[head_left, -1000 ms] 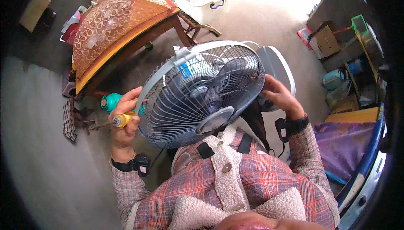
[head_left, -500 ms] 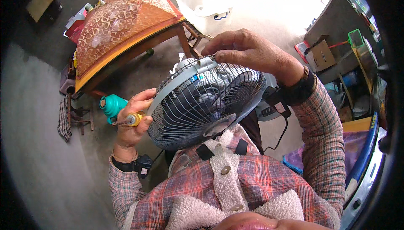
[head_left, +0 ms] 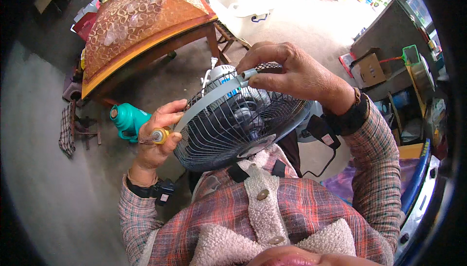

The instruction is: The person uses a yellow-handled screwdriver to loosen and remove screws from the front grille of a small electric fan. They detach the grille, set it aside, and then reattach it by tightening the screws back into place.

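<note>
Over grey floor (head_left: 296, 27), the left hand (head_left: 150, 151) clasps screwdriver (head_left: 159, 135) and rim (head_left: 206, 103), apparently steadying the fan (head_left: 221, 137) while the right hand (head_left: 305, 75) pinches its clip (head_left: 248, 74).

So there's 1 fan (head_left: 221, 137) right in front of the person, left hand (head_left: 153, 153) on its left edge with a screwdriver (head_left: 159, 136), right hand (head_left: 304, 77) on its far edge. Flask (head_left: 132, 119) is on the floor (head_left: 114, 183), just left of the left hand. Desk (head_left: 127, 67) is beyond that, cloth (head_left: 146, 10) on top, tub (head_left: 243, 22) off its right corner, carton (head_left: 372, 68) way over right.
</note>
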A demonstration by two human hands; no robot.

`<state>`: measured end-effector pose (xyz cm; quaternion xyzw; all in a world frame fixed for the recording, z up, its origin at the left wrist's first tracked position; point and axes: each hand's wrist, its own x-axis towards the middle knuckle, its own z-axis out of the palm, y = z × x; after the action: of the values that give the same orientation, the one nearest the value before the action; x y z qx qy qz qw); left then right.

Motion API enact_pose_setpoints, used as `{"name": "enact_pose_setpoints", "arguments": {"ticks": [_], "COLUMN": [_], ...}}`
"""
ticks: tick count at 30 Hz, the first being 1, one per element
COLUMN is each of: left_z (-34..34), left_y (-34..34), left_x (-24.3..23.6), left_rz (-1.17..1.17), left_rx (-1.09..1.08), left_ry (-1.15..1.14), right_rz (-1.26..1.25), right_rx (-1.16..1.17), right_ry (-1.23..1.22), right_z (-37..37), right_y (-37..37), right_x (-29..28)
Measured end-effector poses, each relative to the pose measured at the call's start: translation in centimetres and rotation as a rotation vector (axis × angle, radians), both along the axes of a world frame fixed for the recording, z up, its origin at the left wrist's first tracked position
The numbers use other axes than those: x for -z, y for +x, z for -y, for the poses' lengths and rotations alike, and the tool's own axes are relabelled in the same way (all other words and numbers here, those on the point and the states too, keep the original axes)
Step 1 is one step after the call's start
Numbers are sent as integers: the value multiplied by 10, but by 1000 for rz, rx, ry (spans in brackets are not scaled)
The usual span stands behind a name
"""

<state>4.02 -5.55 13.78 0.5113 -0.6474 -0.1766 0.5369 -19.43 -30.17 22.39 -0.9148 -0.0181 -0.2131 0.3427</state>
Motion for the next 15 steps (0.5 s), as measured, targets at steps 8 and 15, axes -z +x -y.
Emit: {"name": "enact_pose_setpoints", "arguments": {"ticks": [8,15], "left_z": [3,-3], "left_y": [-6,0], "left_x": [-29,-95], "left_rz": [32,109], "left_rx": [-20,-81], "left_ry": [48,287], "right_rz": [-52,-71], "right_rx": [-6,15], "right_ry": [138,113], "right_z": [-4,-10], "right_y": [-4,-6], "right_x": [-1,-6]}}
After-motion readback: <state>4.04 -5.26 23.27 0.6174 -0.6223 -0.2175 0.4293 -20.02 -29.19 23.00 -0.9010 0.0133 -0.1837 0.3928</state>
